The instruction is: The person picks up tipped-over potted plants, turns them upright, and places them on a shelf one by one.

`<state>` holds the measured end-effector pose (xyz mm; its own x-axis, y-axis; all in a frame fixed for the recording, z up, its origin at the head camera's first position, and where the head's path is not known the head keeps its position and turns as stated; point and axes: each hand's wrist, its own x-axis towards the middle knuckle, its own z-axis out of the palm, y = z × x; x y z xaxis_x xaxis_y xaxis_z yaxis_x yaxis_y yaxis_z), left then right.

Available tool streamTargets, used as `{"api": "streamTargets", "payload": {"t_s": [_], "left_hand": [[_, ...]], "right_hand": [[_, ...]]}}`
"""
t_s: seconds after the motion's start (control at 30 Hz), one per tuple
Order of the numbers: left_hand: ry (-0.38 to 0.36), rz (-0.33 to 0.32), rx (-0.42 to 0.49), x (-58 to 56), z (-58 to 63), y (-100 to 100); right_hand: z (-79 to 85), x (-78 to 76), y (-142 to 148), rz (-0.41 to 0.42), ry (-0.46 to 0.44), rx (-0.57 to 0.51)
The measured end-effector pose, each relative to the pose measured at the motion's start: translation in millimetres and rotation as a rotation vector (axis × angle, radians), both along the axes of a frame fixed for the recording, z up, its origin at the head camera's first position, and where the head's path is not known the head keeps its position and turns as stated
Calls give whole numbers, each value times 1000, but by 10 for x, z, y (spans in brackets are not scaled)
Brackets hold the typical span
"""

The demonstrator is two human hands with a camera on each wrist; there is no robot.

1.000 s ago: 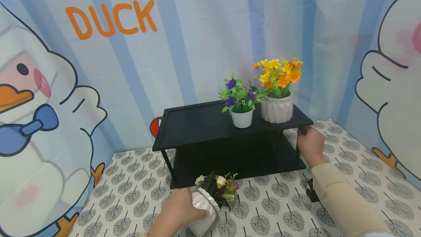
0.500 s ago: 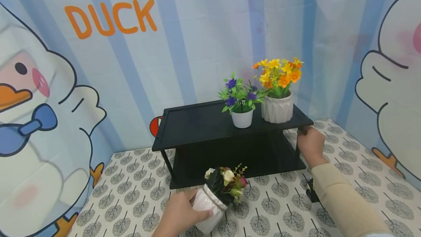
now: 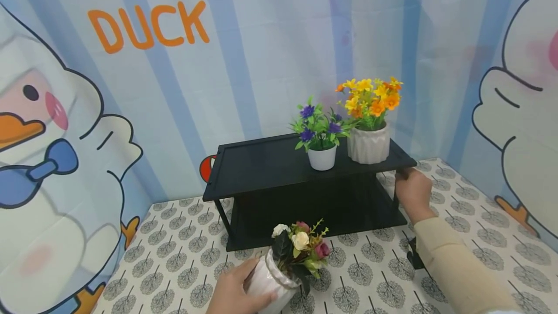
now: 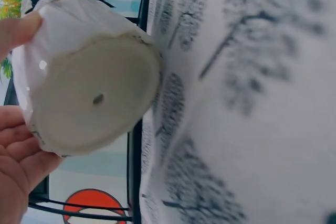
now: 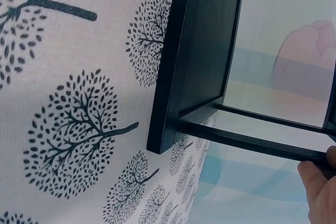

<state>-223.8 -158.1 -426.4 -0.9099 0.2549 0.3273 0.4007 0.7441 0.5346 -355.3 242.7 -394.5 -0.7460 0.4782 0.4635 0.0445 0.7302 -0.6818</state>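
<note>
My left hand (image 3: pixel 237 289) grips a white flower pot (image 3: pixel 271 282) low in front of the two-tier black shelf (image 3: pixel 257 166), thumb on its near side. Roses (image 3: pixel 301 242) in cream and dark pink, with dark leaves, fill the pot, which leans to the right. The left wrist view shows the pot's round underside, with a small hole, facing the camera, and fingers (image 4: pixel 31 166) spread along its side. At the shelf's right front corner, my right hand (image 3: pixel 413 194) holds the black post (image 5: pixel 252 142) just under the top board.
On the shelf top's right half stand a small white pot with purple flowers (image 3: pixel 321 158) and a larger ribbed pot with yellow and orange flowers (image 3: pixel 368 144). A small black object (image 3: pixel 416 256) lies beside my right sleeve. A duck-print curtain (image 3: pixel 279 62) hangs behind.
My left hand has brought the pot of roses slightly up and to the right, then a little back, turning its flowers more upright. The right hand stays on the shelf post.
</note>
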Motion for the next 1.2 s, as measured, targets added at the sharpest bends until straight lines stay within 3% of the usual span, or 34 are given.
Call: {"api": "streamTargets", "payload": {"t_s": [0.13,0.27,0.37,0.6,0.77,1.2], "left_hand": [[32,31,36,28,-89,-48],[23,50,139,69,-150,-89],[-44,37,242,102,-172,-121],[-240,-25,358,110,-156,-237],[-396,-9,411,115,-126,-315],[-470,7,439,137,-179,-410]], "right_hand": [[-1,8,0,-2,2,-1],[-10,12,-4,0,12,1],[-23,10,-6,0,24,6],[-34,-4,5,12,35,6],[-17,-4,5,10,32,6],[-23,-11,6,7,9,0]]}}
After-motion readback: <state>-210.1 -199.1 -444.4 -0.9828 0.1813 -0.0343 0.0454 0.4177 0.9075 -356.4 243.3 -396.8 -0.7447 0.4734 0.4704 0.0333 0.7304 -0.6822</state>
